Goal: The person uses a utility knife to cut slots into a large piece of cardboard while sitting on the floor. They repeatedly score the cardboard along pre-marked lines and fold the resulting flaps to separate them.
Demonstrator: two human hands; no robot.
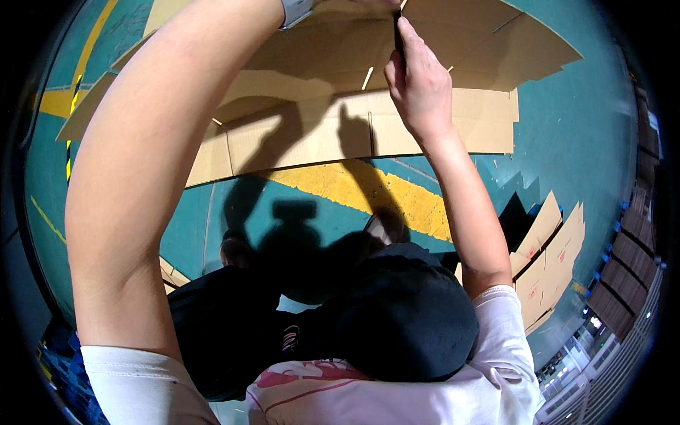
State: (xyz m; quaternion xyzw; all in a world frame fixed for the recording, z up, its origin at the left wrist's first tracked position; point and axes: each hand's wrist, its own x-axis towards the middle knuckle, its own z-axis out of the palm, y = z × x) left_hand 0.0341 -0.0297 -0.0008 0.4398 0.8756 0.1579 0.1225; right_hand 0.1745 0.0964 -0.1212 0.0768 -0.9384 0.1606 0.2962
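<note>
A large flat sheet of brown cardboard with slots and fold lines lies spread in front of me. My right hand is over its middle, index finger stretched forward along a narrow dark thing. The other fingers are curled; what they hold is mostly hidden. My left arm reaches across the left part of the sheet, with a grey band at the wrist. Only a sliver of my left hand shows at the top edge, close to my right fingertip, so its grip is hidden.
The green floor carries a yellow stripe between the sheet and my feet. Folded cardboard pieces stand at the right. Stacks of brown sheets line the far right. Shadows of my arms fall on the cardboard.
</note>
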